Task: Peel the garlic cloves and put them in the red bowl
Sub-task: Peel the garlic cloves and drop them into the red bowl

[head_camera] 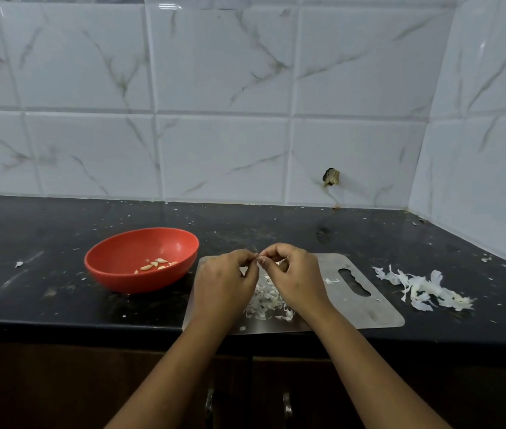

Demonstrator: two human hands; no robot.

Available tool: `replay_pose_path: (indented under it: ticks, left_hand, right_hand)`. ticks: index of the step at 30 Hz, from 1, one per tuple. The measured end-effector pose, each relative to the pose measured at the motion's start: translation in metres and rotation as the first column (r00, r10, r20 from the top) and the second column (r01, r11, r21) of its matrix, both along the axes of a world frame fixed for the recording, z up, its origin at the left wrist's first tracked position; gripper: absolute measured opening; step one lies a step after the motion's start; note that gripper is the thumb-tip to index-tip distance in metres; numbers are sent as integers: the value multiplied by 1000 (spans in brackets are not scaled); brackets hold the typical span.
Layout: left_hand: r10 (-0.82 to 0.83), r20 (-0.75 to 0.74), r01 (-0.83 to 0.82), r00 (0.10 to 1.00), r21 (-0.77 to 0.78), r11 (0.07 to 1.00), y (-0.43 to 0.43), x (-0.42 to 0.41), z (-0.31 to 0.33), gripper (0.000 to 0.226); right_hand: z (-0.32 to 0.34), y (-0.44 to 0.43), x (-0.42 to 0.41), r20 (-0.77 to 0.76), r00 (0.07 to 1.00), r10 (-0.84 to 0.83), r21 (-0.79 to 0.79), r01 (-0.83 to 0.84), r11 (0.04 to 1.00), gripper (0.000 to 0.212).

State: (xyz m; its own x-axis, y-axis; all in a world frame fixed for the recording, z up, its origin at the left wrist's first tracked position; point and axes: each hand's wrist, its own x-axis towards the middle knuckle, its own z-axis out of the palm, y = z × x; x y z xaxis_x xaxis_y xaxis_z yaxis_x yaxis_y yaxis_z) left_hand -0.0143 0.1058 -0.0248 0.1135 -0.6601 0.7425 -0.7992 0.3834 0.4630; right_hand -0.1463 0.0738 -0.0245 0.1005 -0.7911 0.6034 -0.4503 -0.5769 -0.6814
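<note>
Pinching clove (257, 258) (left hand (223, 281), right hand (292, 274)).

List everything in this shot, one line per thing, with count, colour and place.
red bowl: one, red, on the counter left of the board
peeled garlic cloves: about six, pale yellow, inside the bowl
steel cutting board: one, silver, at the counter's front edge
garlic skins: two piles, white, one on the board under the hands, a larger one on the counter to its right
countertop: one, black, flecked with skin bits
wall tiles: white, grey-veined, behind and at right
garlic clove: one, mostly hidden, between the fingertips
left hand, right hand: above the board, both pinching the clove
</note>
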Motion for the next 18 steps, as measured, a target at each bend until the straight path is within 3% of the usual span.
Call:
replay_pose_path:
  ticks: [3,8,11,18]
  left_hand:
    - [106,129,-109,986,13,994,-1,-1,-2,18]
    - [268,350,-243,897,-116,963,-1,-2,-3,20]
    - [288,407,-238,867,-169,956,-1,-3,-2,27]
    - [240,464,-168,853,-192,967,-7,-2,-5,18]
  right_hand:
    - [-1,4,0,-134,990,-47,-78,37,996,7]
    - [0,8,1,-276,957,-91,-160,48,986,15]
    - [1,9,1,-325,939,-110,-171,56,984,17]
    - [2,11,2,-406,902,-147,-230,54,972,23]
